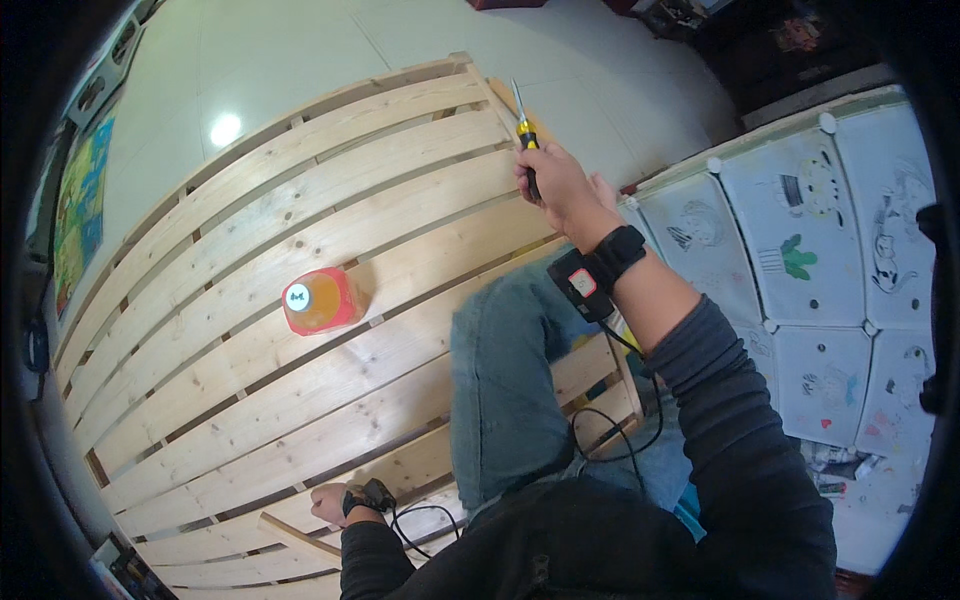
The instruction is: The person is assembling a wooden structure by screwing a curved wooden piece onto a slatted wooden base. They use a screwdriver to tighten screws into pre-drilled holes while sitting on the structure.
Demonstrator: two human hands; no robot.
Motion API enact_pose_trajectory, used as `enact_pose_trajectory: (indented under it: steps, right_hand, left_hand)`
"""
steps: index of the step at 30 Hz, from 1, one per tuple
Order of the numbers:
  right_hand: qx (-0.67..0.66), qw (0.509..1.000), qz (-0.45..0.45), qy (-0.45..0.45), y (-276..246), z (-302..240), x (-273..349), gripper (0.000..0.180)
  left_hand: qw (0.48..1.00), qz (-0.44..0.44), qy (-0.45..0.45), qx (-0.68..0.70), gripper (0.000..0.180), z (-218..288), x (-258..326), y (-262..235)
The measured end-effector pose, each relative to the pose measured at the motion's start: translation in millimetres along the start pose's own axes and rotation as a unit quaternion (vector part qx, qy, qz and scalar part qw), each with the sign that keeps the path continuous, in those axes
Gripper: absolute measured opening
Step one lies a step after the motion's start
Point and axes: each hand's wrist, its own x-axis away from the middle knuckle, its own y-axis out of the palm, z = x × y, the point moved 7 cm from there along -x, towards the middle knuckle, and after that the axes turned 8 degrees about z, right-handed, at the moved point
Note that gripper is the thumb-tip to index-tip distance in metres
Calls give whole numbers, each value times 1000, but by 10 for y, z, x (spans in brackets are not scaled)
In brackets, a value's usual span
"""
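Observation:
My right hand (556,183) grips a screwdriver (524,130) with a yellow and black handle; its metal shaft points up toward the far right corner of a slatted wooden frame (300,220). My left hand (330,503) rests as a fist on the near slats at the bottom, beside a thin loose wooden strip (296,534); I cannot tell if it holds anything. A red and orange bottle (320,300) stands on a middle slat, seen from above. My knee in blue jeans (505,380) presses on the frame.
White panels with cartoon drawings (820,250) stand along the right. A black cable (610,420) runs from the wrist device down my side. A pale tiled floor (300,60) lies beyond the frame. A colourful mat (80,200) is at the left.

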Motion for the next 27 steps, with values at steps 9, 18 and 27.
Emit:
enact_pose_trajectory:
  steps: [9, 18, 27]
  right_hand:
    - [-37, 997, 14, -71, -802, -865, 376, 15]
    - [-11, 992, 80, 92, -2568, 723, 720, 3]
    - [-106, 982, 115, 110, -3872, 1380, 1256, 7]
  left_hand:
    - [1000, 15, -14, 12, 41, 67, 109, -67]
    - [998, 19, 53, -8, 39, 29, -12, 122]
    - [670, -22, 515, -535, 38, 353, 605, -117]
